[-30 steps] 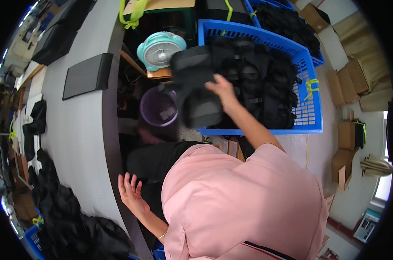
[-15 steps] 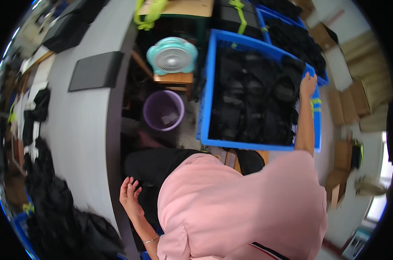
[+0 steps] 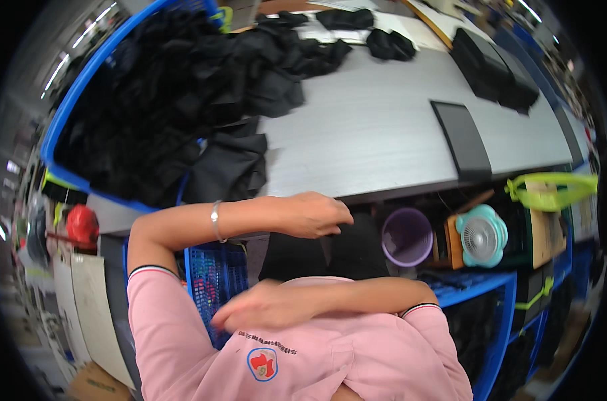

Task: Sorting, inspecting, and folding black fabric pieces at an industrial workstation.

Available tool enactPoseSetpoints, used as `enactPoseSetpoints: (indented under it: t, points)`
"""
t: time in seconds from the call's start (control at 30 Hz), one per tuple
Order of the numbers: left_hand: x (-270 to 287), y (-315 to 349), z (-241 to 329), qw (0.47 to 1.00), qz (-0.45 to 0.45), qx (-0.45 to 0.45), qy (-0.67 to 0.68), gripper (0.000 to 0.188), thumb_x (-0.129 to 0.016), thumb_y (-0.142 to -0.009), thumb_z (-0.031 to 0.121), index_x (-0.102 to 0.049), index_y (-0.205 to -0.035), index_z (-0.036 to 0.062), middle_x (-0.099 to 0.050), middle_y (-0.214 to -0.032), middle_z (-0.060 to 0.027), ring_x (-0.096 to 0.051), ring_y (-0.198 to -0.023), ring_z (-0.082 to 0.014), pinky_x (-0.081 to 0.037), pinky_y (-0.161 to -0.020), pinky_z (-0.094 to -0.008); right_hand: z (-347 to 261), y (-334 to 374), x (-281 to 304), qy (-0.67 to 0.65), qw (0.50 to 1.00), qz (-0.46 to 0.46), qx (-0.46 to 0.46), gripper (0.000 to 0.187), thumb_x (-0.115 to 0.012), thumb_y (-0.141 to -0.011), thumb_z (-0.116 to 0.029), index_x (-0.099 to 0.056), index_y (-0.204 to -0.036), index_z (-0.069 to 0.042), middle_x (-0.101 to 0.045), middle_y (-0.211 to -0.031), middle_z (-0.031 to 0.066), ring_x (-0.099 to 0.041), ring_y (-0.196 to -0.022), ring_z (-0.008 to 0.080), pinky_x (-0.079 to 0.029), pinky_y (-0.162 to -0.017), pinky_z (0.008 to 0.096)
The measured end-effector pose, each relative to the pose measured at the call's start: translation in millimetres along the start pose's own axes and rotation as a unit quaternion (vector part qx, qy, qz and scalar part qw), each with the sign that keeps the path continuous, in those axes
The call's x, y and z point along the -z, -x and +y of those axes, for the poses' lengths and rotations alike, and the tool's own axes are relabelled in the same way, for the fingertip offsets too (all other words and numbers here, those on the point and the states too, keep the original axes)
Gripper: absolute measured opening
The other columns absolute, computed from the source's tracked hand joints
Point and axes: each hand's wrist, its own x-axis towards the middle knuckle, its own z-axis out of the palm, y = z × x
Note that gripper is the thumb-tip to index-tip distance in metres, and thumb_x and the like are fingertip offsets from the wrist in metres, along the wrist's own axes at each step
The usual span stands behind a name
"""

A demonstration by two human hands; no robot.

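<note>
L hand (image 3: 317, 215): curled, seemingly empty. R hand (image 3: 267, 307): blurred, can't tell grip. Cloth (image 3: 183, 87), 10 o'clk: apparently pending. Crate (image 3: 505, 327), 4 o'clk: loaded.

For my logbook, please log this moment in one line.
Left hand: curled, above trousers; right hand: blurred, near shirt; black fabric: on table

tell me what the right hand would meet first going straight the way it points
Probably the person's own pink left sleeve, just beyond the blurred right hand in this view, though depth is unclear.
</note>
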Motion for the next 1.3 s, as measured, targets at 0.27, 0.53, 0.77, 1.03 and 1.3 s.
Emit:
enactPoseSetpoints:
  t: [0.27,0.53,0.77,1.03,1.3]
  points:
    - [-22.7,36.0,-32.4,0.998,0.034,0.019,-0.048,0.033,-0.062,-0.094,0.017,-0.058,-0.122,0.0016,-0.062,-0.120,-0.0147,-0.062,-0.106,-0.0355,-0.052,-0.085,-0.0457,17.8,-32.2,-28.5,-0.016,0.985,-0.154,-0.081,0.045,-0.069,-0.094,-0.041,-0.062,-0.110,0.001,-0.064,-0.083,0.0036,-0.056,-0.076,0.0075,-0.048,-0.068,0.0271]
    - [40.1,114.0,-108.2,0.802,0.526,0.273,-0.072,0.020,-0.068,-0.092,0.018,-0.066,-0.089,-0.0014,-0.067,-0.078,-0.0142,-0.067,-0.072,-0.0242,-0.051,-0.063,-0.0334,14.8,-29.4,-17.5,-0.091,0.992,-0.089,-0.025,0.038,-0.074,-0.092,-0.032,-0.063,-0.109,0.000,-0.060,-0.073,-0.0038,-0.049,-0.063,0.0011,-0.041,-0.054,0.0221]
    - [28.2,175.2,-145.2,0.678,0.491,0.505,0.209,0.053,-0.066,-0.094,0.045,-0.064,-0.068,-0.0015,-0.062,-0.058,-0.0068,-0.061,-0.045,-0.0126,-0.047,-0.040,-0.0261,8.3,-11.0,4.2,-0.121,0.985,-0.104,-0.069,0.021,-0.074,-0.091,-0.020,-0.066,-0.095,-0.001,-0.061,-0.078,-0.0017,-0.053,-0.076,0.0035,-0.046,-0.068,0.0243]
    - [25.2,180.5,-138.6,0.644,0.542,0.510,0.178,0.040,-0.077,-0.087,0.034,-0.060,-0.092,-0.0016,-0.064,-0.065,-0.0072,-0.062,-0.049,-0.0116,-0.048,-0.042,-0.0242,45.2,43.5,68.0,0.021,0.979,0.200,-0.012,0.009,-0.068,-0.093,-0.010,-0.065,-0.091,-0.002,-0.065,-0.099,0.0034,-0.058,-0.089,0.0081,-0.048,-0.081,0.0251]
    - [34.9,119.4,-147.6,0.689,0.570,0.416,0.164,0.034,-0.074,-0.082,0.005,-0.055,-0.111,0.0030,-0.060,-0.072,-0.0019,-0.060,-0.066,-0.0098,-0.050,-0.058,-0.0253,44.0,77.1,97.9,0.140,0.914,0.381,0.018,0.008,-0.066,-0.095,-0.008,-0.063,-0.092,0.000,-0.066,-0.091,0.0040,-0.060,-0.082,0.0088,-0.049,-0.074,0.0240]
